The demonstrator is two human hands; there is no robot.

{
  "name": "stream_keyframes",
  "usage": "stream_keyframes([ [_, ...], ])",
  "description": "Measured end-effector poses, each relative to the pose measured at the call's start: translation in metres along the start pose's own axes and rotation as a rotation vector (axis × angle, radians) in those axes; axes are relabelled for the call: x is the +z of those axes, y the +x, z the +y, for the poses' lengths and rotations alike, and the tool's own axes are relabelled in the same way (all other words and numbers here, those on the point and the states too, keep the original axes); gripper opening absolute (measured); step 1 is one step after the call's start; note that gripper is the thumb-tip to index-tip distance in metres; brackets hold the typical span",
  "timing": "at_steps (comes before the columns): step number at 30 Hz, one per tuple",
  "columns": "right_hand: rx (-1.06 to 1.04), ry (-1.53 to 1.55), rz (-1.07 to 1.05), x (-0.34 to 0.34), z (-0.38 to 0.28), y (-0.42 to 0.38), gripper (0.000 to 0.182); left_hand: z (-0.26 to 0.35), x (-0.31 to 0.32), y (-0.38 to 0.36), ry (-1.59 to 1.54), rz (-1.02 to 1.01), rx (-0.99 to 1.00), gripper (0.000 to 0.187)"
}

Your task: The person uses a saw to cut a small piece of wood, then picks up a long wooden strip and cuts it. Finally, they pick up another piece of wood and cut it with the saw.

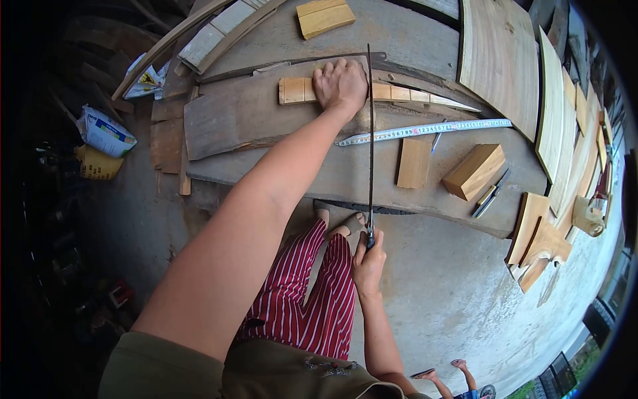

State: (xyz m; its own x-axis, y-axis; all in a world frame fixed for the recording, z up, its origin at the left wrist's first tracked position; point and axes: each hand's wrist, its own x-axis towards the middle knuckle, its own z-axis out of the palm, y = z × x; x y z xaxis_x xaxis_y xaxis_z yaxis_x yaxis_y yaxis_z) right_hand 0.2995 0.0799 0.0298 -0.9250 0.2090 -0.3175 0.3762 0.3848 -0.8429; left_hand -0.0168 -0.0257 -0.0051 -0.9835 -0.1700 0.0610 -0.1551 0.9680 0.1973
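My left hand (pixel 340 86) is closed over a long, narrow wooden strip (pixel 296 91) marked with cross lines, holding it against a broad grey board. In my right hand (pixel 369 266), the fingers wrap round the dark handle of a hand saw (pixel 371 166). Its thin blade points away from me and crosses the strip just right of my left hand. Whether the teeth have cut into the wood cannot be seen. A tape measure (pixel 432 129) lies stretched out across the board, passing the blade. Near it are a flat wood piece (pixel 414 163) and a pen (pixel 436 141).
A wooden block (pixel 474 171) and a folding knife (pixel 492 194) lie to the right. Another block (pixel 325 17) sits at the back. Planks (pixel 498 60) lean along the right side, offcuts (pixel 541 239) below. Bags (pixel 106 133) stand at left. Another person's legs (pixel 442 382) show bottom right.
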Motion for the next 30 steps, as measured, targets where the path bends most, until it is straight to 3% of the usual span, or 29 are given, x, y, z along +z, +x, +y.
stream_keyframes([
  [2, -0.056, 0.012, 0.036, 0.002, -0.008, 0.022, 0.014, -0.001, 0.003, -0.001, 0.003, 0.02, 0.018, 0.032],
  [4, -0.071, -0.045, 0.024, 0.013, -0.015, 0.062, 0.028, -0.003, 0.003, -0.001, 0.008, 0.045, 0.045, 0.032],
  [7, 0.014, -0.086, -0.021, 0.021, -0.024, 0.083, 0.03, -0.002, 0.0, -0.001, 0.025, 0.012, 0.031, 0.031],
  [8, 0.013, -0.084, -0.018, 0.021, -0.02, 0.075, 0.03, 0.0, 0.0, 0.0, 0.024, 0.014, 0.035, 0.031],
  [10, -0.053, -0.065, 0.064, 0.017, -0.002, 0.034, 0.013, -0.001, 0.003, -0.001, -0.006, 0.06, 0.015, 0.03],
  [15, -0.062, -0.105, 0.04, 0.001, 0.01, -0.018, 0.013, -0.004, 0.005, 0.002, 0.021, 0.045, 0.03, 0.03],
  [18, -0.009, -0.106, -0.016, 0.008, -0.008, 0.034, 0.029, -0.002, 0.004, -0.001, 0.001, 0.057, 0.041, 0.029],
  [23, -0.032, -0.07, 0.016, 0.019, -0.03, 0.085, 0.027, 0.001, -0.005, -0.001, -0.003, -0.014, 0.006, 0.03],
  [27, -0.123, -0.069, 0.081, 0.007, 0.005, 0.008, 0.014, 0.002, -0.002, -0.001, -0.01, 0.003, -0.04, 0.033],
  [30, -0.021, -0.109, 0.028, -0.003, -0.001, -0.015, 0.012, 0.0, 0.0, -0.001, -0.004, 0.027, -0.018, 0.032],
])
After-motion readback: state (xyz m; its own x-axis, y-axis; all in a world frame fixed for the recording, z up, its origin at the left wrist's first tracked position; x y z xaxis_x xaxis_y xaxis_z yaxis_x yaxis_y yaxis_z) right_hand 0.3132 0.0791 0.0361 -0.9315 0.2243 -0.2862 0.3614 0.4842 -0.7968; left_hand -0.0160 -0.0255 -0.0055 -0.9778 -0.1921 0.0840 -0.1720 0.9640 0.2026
